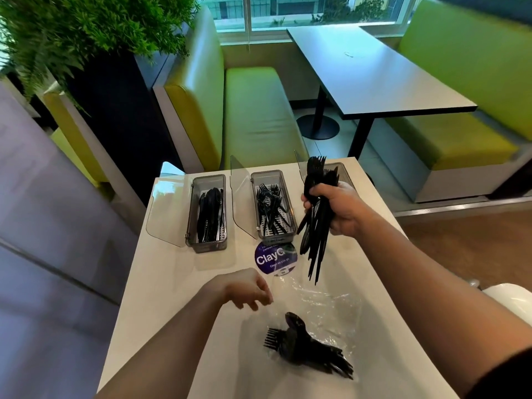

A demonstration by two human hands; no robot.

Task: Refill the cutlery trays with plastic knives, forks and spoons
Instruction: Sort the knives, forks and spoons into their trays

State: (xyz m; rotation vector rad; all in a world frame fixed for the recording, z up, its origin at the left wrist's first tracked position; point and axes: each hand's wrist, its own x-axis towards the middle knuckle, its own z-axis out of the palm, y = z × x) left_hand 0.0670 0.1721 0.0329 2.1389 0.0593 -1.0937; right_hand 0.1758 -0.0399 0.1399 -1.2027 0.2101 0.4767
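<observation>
Three clear cutlery trays stand open at the far end of a white counter [161, 283]. The left tray [206, 243] holds black knives or spoons, the middle tray [275, 236] holds black forks, and the right tray [341, 169] is mostly hidden. My right hand [336, 210] is shut on a bundle of black plastic cutlery [315, 226], fork heads up, held between the middle and right trays. My left hand [249, 289] hovers loosely curled over a clear plastic bag [325, 309]. More black forks and spoons [305, 345] lie in the bag near me.
A round purple sticker [269, 259] lies in front of the middle tray. The trays' clear lids [165, 214] lean open to their left. Beyond the counter are green booth seats [253, 110] and a dark table [374, 76]. A planter [72, 30] stands at the left.
</observation>
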